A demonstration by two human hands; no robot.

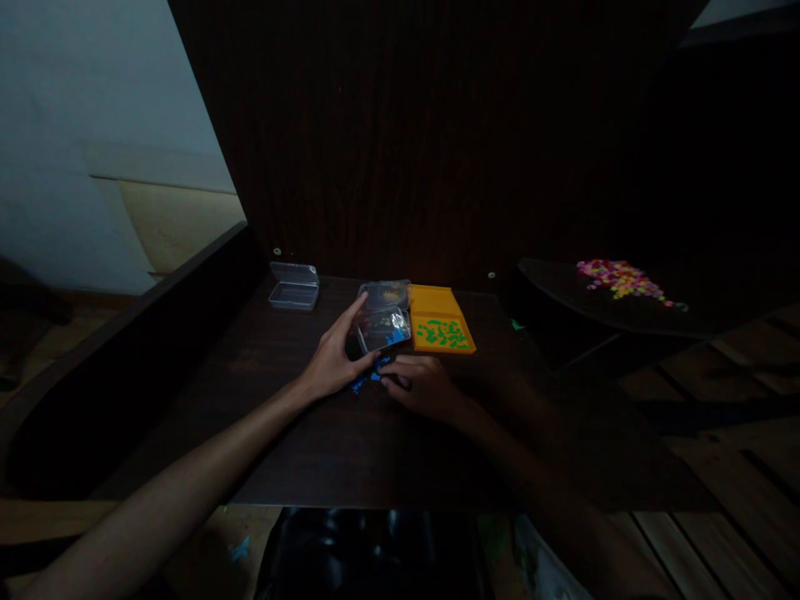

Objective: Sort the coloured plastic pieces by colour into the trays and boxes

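Note:
My left hand (336, 354) grips the left side of an open clear plastic box (375, 333), with its thumb at the near edge and its fingers along the side. A few blue pieces (396, 336) lie inside the box's right part. In front of it, more small blue pieces (377, 372) are heaped on the dark table (300, 450). Curled fingertips of my right hand (425, 387) pinch at this heap. Just right of the clear box, an open yellow box (432, 300) holds many small green pieces (442, 333).
A second clear plastic box (293, 295) stands open at the back left. Upright dark panels border the table at the back and left. On a curved side shelf (562, 296) lies a pile of pink, yellow and purple bits (622, 279). A blue scrap (239, 549) lies below the table.

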